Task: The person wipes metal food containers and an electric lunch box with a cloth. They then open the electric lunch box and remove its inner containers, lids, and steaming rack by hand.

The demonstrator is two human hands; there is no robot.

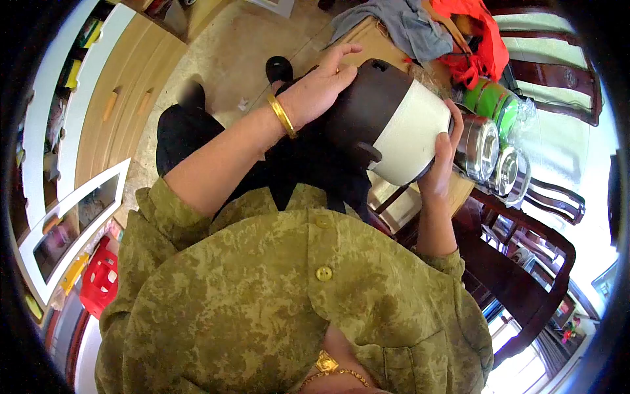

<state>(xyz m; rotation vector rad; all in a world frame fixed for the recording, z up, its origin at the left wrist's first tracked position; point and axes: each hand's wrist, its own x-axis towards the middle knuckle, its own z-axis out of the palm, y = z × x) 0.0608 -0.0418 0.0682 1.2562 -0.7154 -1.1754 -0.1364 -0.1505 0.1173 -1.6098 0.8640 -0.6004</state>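
Centrally, the two-tone vessel (392, 121) is held above your lap, at the near edge of a light wooden surface (371, 46), its dark brown section to the left and its white section to the right. Your left hand (323, 87) lies against the dark section, index finger extended and thumb slightly apart, a gold bangle (282, 115) at the wrist. Your right hand (442, 157) clasps the white end, thumb and fingers curled about its rim. Just right of that hand stands a shiny metal container (484, 148), with a green container (493, 106) beyond it. Farther off lie a grey cloth (407, 29) and a bright red bag (482, 39). Dark wooden chairs (518, 282) line the right; wood-fronted drawers (125, 98) and a red basket (102, 279) occupy the left.
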